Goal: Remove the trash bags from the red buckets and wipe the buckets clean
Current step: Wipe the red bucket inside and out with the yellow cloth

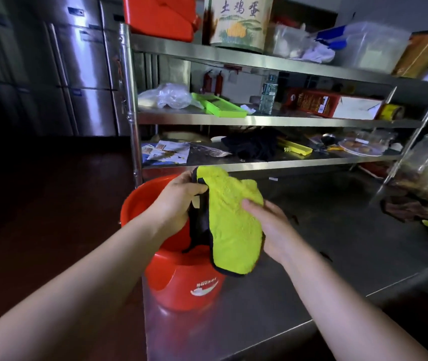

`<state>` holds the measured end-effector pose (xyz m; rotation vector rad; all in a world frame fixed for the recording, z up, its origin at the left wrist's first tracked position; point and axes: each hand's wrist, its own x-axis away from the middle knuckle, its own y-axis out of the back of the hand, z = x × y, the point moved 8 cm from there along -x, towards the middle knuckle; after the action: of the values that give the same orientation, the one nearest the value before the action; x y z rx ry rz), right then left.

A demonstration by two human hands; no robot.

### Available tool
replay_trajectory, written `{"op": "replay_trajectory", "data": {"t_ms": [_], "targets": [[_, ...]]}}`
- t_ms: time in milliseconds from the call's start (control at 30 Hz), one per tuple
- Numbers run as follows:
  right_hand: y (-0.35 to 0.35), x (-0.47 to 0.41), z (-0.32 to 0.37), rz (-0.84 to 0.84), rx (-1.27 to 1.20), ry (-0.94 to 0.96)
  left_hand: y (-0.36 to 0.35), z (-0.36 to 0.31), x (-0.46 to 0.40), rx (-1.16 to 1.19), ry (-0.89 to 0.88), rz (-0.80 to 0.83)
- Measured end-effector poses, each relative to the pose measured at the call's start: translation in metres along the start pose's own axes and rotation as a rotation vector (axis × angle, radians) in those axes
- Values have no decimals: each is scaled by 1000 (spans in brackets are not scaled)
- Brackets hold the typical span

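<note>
A stainless-steel bench (pixel 338 243) runs along the right, dull and smudged, its near edge catching a strip of light; at its left end stand two red buckets (pixel 181 280), the nearer one bearing a white logo, the farther one (pixel 140 201) just behind it and touching; no bag shows in either. Above them both hands hold a yellow cloth (pixel 231 230) with a dark edge; the left hand (pixel 179 196) grips its upper corner with curled fingers, the right hand (pixel 272 227) pinches its right side, thumb on the front. Behind the bench rises a steel shelf rack (pixel 259 121) crowded with a green tray (pixel 218 105), a water bottle (pixel 269 95), boxes and plastic bags; steel refrigerators (pixel 82 74) line the back left; the floor (pixel 38 204) is dark reddish.
</note>
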<state>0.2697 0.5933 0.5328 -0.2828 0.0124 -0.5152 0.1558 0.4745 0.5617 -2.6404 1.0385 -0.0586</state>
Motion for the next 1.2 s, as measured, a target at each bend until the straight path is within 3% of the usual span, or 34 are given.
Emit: {"op": "replay_trajectory", "data": {"t_ms": [100, 200, 267, 333, 433, 600, 767, 933, 1000, 1067, 1133, 1200], "targets": [[26, 0, 1, -103, -33, 56, 34, 17, 5, -628, -21, -91], [53, 0, -8, -214, -71, 60, 50, 55, 28, -1383, 73, 121], [68, 2, -14, -291, -76, 74, 50, 66, 39, -1616, -69, 194], [83, 6, -17, -357, -78, 101, 44, 68, 48, -1618, -266, 223], [103, 14, -13, -426, -54, 145, 41, 75, 55, -1722, -404, 267], [111, 27, 16, -415, -5, 294, 30, 44, 55, -1701, -668, 127], [89, 37, 48, -421, 183, 465, 44, -16, 28, -1524, -600, -155], [28, 33, 68, -518, 1000, 705, 81, -23, 1, -1342, -315, -285], [-14, 25, 57, -399, 1280, 727, 89, -10, -8, -1285, -227, -249], [-55, 12, 26, -126, 1537, 661, 94, 10, -16, -1233, -172, -183], [-81, 3, -7, 148, 1663, 583, 100, 28, -22, -1195, -129, -109], [-92, -5, -27, 302, 1727, 566, 108, 40, -26, -1161, -107, -59]]}}
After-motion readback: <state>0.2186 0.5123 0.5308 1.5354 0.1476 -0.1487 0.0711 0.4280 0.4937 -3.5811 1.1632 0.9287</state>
